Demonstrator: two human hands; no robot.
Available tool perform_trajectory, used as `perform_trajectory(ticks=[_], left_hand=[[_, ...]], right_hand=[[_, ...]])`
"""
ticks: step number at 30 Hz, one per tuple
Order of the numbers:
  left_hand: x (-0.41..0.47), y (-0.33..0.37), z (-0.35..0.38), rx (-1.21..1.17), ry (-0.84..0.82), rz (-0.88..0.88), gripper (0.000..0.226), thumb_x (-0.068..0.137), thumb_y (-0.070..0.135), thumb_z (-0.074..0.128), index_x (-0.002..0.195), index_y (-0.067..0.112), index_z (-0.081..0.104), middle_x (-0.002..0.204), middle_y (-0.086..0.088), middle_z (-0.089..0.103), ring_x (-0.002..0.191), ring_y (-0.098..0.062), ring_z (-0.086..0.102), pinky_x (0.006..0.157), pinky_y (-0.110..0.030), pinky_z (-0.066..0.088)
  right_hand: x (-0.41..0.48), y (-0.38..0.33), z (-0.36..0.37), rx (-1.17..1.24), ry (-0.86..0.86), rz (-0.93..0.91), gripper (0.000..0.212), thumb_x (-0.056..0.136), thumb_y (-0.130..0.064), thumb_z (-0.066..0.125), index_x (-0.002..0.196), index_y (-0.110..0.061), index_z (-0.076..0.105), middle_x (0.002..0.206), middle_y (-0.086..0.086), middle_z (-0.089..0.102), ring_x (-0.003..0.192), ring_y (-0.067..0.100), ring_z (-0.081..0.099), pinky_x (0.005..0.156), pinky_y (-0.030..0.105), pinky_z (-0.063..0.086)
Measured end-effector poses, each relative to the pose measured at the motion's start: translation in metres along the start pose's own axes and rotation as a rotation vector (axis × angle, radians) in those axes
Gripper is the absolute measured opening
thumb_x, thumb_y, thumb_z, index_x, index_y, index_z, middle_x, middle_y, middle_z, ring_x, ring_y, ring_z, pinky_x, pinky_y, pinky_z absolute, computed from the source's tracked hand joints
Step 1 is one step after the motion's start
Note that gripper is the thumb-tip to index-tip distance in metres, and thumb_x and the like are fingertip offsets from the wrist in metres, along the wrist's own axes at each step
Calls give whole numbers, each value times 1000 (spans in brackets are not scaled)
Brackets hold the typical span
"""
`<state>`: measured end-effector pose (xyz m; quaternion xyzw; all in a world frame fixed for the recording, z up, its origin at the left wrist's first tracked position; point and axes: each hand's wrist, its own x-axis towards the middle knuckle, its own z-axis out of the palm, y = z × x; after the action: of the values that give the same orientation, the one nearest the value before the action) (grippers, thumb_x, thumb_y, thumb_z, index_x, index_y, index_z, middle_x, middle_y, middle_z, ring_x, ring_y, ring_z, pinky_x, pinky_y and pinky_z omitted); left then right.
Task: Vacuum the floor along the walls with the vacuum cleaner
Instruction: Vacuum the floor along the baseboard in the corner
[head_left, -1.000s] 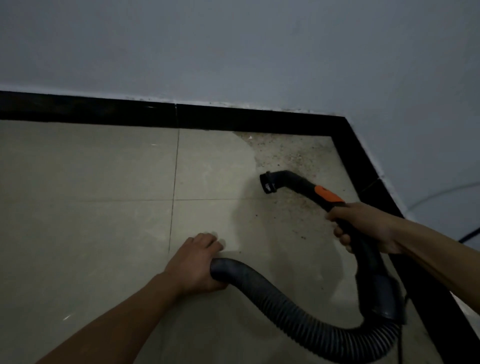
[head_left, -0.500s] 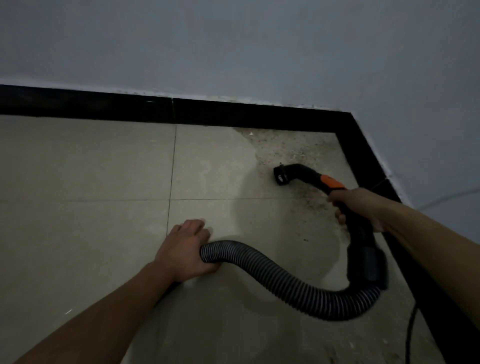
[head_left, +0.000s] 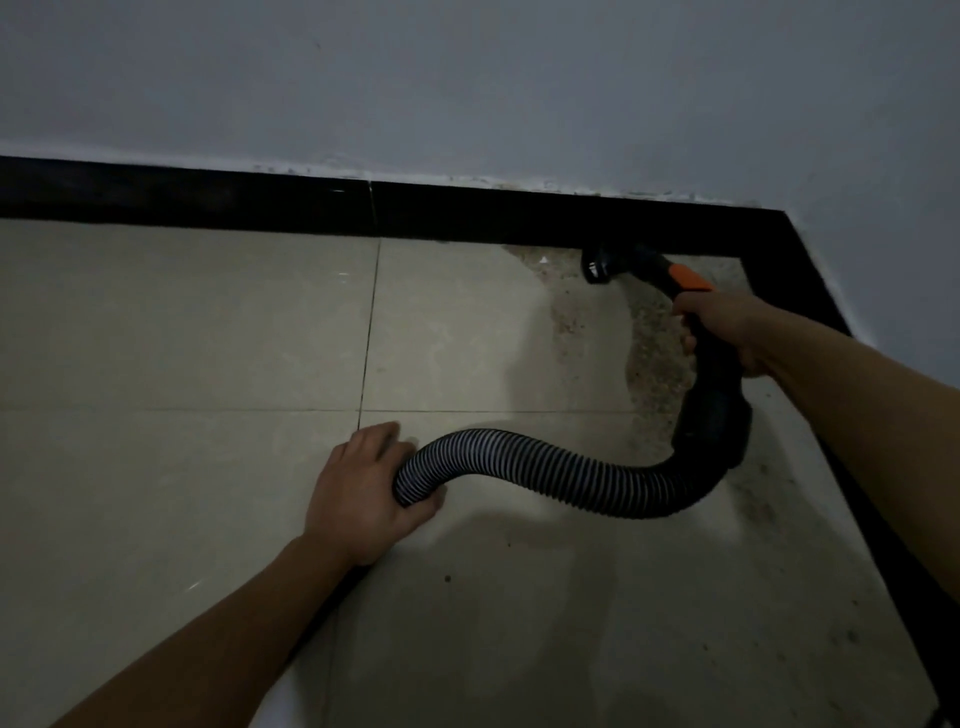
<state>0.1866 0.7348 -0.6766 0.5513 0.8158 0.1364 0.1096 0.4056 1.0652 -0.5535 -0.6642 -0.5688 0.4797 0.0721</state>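
Vacuum cleaner hose (head_left: 545, 467) lies in a loose S-curve on the floor (head_left: 182, 338), and its black nozzle (head_left: 597, 267) is at the foot of the black skirting (head_left: 208, 200), near the corner of the room. The body of the machine is not in view. Both hands are closed on the tool and are well apart. The right hand (head_left: 727, 332) is wrapped around the handle (head_left: 719, 395) just below the orange button (head_left: 688, 278), and the left hand (head_left: 363, 493) grips the ribbed hose low, close to the tiles.

Several things could go wrong from here, I think:

- The dirt patch (head_left: 654, 358) spreads from the skirting toward the person. If the nozzle follows only the edge, a band of grit may be left behind
- The hose bends sharply beside the left hand, so a hard pull there could kink it and weaken the suction
- The lower loop of the hose lies near the dark specks on the right – if it drags across them, the dust could smear onto tiles which look clean
- The light is dim and the nozzle is as dark as the skirting, so the opening could knock the skirting or miss the corner itself – small grit would be difficult to notice
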Motion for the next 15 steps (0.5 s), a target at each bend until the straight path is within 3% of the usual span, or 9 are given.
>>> perform_trajectory(ticks=[4,9,15], left_hand=[[2,-2,1,0,2,-3,71,75,69,48,122,18,63,134,-8,55,123,-23,48,97,-36,39],[3,-6,2,-19,6,-18,66,77,66,54,120,18,64,133,-6,55,123,-21,48,98,-34,37],[1,-2,-2,-34,-10,-20,69,76,69,46,119,17,64,136,-7,54,125,-22,47,100,-36,37]], right_hand=[[8,-15,17,-23,4,-18,19,92,-21,59,78,-10,53,61,7,52,48,18,50,44,27,45],[8,-35,38,-44,-66,-53,19,92,-21,61,99,-4,54,60,10,54,37,17,50,39,24,47],[5,-31,38,-5,-76,-42,17,91,-21,63,90,-6,55,59,10,54,35,16,51,39,24,46]])
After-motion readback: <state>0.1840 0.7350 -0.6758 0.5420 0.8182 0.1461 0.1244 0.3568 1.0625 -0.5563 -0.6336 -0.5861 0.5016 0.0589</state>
